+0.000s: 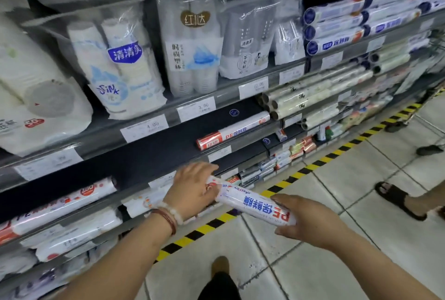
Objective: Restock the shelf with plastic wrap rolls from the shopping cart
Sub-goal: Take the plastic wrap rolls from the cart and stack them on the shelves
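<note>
Item: left hand (192, 185), bracelets at the wrist. Position: low, just before the front edge of the shelving, fingers curled round the far end of the held roll. State: clenched on the roll.

Item: white cylindrical plastic wrap roll with blue lettering and a red-marked end (252, 204). Position: in the air between the two hands, clear of every shelf, below the half-bare tier. Long axis: slanted, far end up and to the left toward the shelving, near end down and to the right toward the person. Judged: the axis runs roughly parallel with the shelf front, so the roll needs mainly lifting and pushing inward, little turning.

Item: right hand (310, 221). Position: further out over the tiled floor, cupping the near end of the roll from below and behind. State: grasping the roll. The left hand is the nearer of the two to the shelf.

Item: dark shelf board, mostly bare (149, 152). Position: above and ahead of the left hand.

Item: white-and-red wrap roll lying alone (232, 131). Position: on the right part of that board, long axis along the front edge; a likely guide for placement.

Item: shopping cart. Not made out here.
</note>
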